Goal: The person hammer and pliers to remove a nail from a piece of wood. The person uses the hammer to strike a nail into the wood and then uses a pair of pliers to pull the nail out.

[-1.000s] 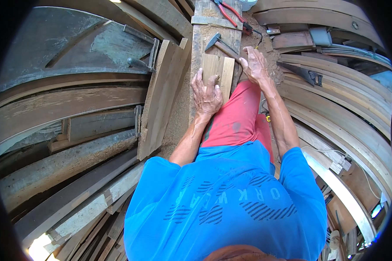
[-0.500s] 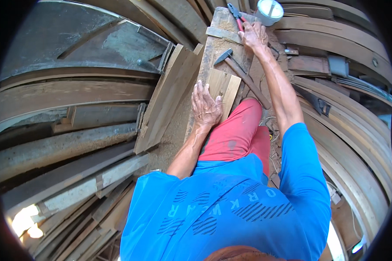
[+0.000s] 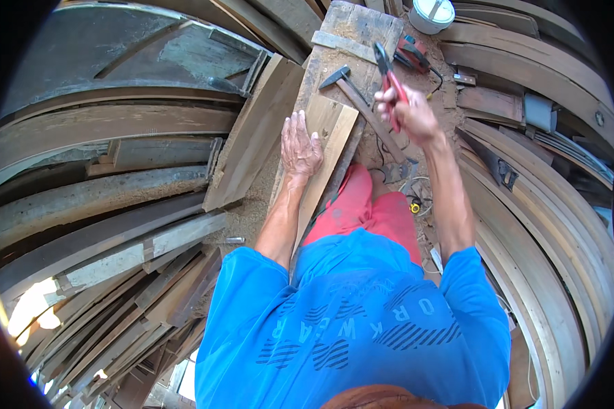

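Your right hand [image 3: 411, 114] fingers are clamped on red-handled pliers [image 3: 387, 82], long axis running away from you, nose up-frame over the bench [image 3: 351, 27]. Left hand [image 3: 300, 146] lies flat, fingers spread, on the light plank [image 3: 331, 126]. Hammer [image 3: 341, 78] lies alongside. White tub [image 3: 432, 13]: contents unclear.

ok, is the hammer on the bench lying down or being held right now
Lying down. The hammer rests flat on the wooden bench, untouched; the right hand grips red-handled pliers instead.
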Motion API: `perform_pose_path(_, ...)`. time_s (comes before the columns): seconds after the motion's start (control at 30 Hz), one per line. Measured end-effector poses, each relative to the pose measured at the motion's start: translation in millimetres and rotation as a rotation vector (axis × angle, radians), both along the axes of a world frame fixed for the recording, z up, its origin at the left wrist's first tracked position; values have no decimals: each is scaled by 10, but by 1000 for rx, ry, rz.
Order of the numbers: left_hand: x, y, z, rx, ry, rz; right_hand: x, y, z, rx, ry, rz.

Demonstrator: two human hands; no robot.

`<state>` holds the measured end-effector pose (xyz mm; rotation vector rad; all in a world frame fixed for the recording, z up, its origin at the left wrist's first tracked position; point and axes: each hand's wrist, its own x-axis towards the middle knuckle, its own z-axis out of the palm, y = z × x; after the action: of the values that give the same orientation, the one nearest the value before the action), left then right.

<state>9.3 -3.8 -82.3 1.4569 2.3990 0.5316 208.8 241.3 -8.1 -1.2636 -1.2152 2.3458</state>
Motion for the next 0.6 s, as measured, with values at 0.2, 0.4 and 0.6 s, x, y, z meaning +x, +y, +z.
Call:
perform_pose_path(0.2,33,-49,15,-34,-52,51,376,-1115,282,-336,176,36)
perform_pose_path(0.4,135,-98,456,-431,-73,-31,379,-1313,407,-301,38,142)
perform_pose_path(0.6,43,-53,486,-437,-130,24,242,-1333,432,-309,-5,189)
